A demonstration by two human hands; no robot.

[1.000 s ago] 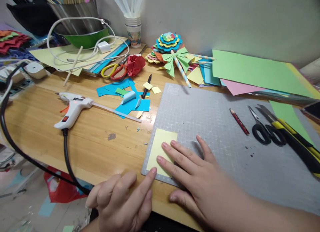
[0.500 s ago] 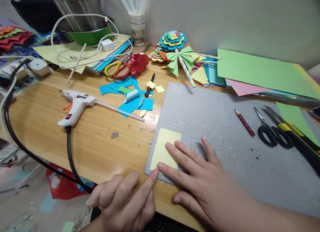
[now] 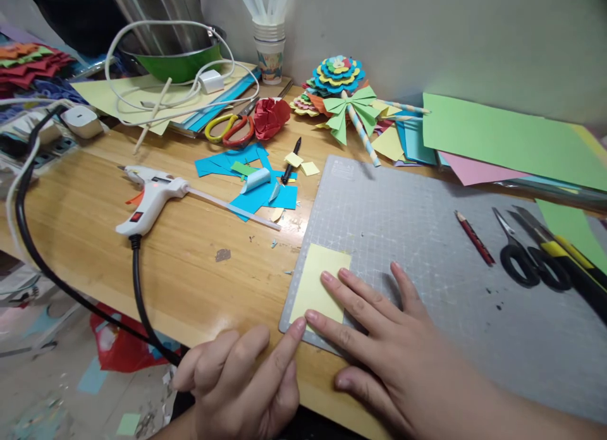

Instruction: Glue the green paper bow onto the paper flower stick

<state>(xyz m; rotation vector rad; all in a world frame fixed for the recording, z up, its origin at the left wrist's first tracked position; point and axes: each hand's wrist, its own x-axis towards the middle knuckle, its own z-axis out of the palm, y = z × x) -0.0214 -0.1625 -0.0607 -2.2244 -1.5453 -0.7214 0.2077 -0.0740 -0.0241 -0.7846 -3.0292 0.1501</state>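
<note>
A pale yellow paper rectangle (image 3: 317, 277) lies flat at the near left corner of the grey cutting mat (image 3: 403, 219). My right hand (image 3: 389, 339) is open and spread, its fingertips pressing the paper's right side. At the paper's lower edge, the index finger of my left hand (image 3: 246, 380) points out and touches near my right index fingertip. The other fingers of my left hand are loosely curled, with nothing seen in them.
A white glue gun (image 3: 154, 196) with a black cord lies left of blue paper scraps (image 3: 251, 181). Black scissors (image 3: 524, 256), a pencil (image 3: 474, 238) and a yellow-black cutter (image 3: 564, 256) lie on the mat's right. Paper flowers (image 3: 337, 76) and green sheets (image 3: 502, 136) are along the wall.
The whole view has shifted slightly, so things appear a little further right. Both hands keep the same pose on the yellow paper.
</note>
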